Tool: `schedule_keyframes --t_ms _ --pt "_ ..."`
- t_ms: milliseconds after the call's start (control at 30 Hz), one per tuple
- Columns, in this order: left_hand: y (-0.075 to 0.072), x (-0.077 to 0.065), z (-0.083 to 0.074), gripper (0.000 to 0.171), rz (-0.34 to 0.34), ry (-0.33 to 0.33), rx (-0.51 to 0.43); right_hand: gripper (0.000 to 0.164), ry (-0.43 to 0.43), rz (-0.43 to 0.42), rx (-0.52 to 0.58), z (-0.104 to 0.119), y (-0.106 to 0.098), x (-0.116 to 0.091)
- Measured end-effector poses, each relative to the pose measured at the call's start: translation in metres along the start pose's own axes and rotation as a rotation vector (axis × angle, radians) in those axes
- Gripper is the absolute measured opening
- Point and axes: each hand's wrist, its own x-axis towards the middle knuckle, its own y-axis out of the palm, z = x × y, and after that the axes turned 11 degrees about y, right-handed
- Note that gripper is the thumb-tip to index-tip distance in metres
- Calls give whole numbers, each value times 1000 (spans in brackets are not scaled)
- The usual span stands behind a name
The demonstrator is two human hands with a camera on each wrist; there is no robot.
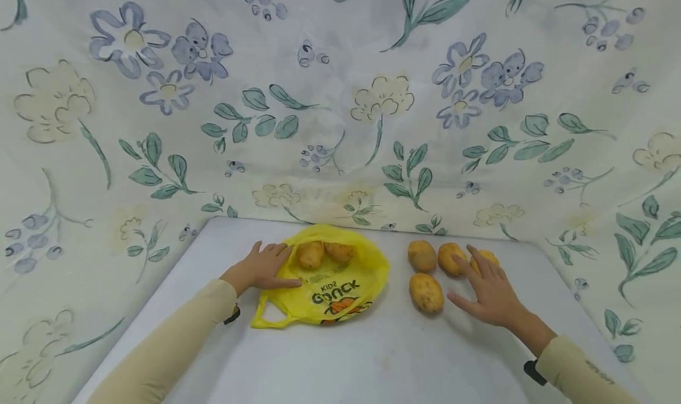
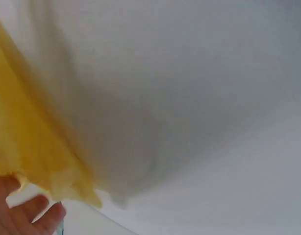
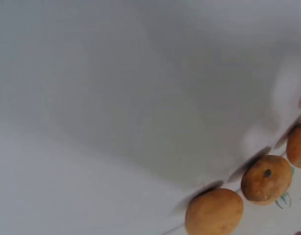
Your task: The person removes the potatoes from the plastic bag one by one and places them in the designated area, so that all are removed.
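The left hand (image 1: 263, 268) has its grip spread, thumb and fingers apart, touching the left side of a yellow plastic bag (image 1: 367, 274). The right hand (image 1: 492, 294) also keeps a spread grip, its fingers partly covering two of the four loose potatoes (image 1: 422, 256). Three of these form a row, with one nearer the person. Two bagged potatoes (image 1: 311, 255) show at the bag's mouth. Beneath is a white worktop (image 1: 383, 356); behind, a flowered cloth (image 1: 319, 126).

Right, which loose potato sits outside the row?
The potato alone in front, right of the yellow bag; the other three loose ones line up farther back.
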Motion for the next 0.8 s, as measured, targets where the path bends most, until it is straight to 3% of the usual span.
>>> schedule_keyframes --t_ms 67,200,333,433,600,800 --pt "-3 2 2 114 -57 19 14 79 -14 -18 -78 -3 -1 -1" --pt "-11 8 0 120 -127 90 -117 78 27 -14 -140 -13 1 -2" --pt "-10 20 -1 122 -74 121 -315 78 81 13 -119 -21 0 -3" --pt "-4 28 1 123 -38 107 -398 77 81 9 -108 -23 0 -3" --pt "-2 35 2 118 -22 118 -422 82 21 -22 -114 -22 4 -2" --pt "-8 34 -1 120 109 -12 -380 91 -68 -99 -120 -17 8 4"
